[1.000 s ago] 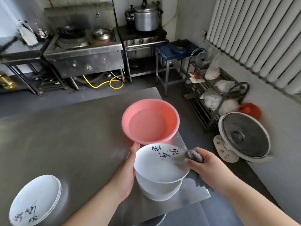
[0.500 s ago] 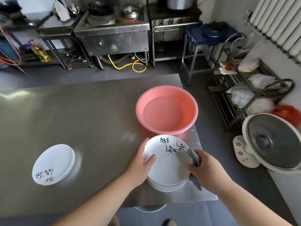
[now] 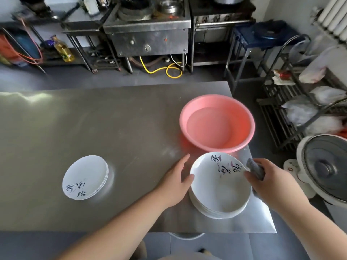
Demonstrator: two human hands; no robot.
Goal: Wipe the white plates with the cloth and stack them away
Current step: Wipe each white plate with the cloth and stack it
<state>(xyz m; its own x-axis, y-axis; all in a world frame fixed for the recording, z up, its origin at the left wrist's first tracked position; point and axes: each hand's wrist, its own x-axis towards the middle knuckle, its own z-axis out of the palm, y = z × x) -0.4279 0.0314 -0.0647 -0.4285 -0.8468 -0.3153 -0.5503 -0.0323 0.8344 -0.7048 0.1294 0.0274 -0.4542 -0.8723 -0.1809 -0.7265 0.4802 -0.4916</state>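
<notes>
Rested the left hand [image 3: 175, 182], fingers straight, against the left rim of the top plate [image 3: 219, 186] on the stack [image 3: 216, 212] beside the pink basin [image 3: 241, 119]; clutched the grey cloth [image 3: 256, 169] in the right hand [image 3: 272, 184] at the right rim.

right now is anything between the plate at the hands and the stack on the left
Nothing visible. Only table surface lies between the top plate and the left stack; the pink basin sits behind, off that path.
</notes>
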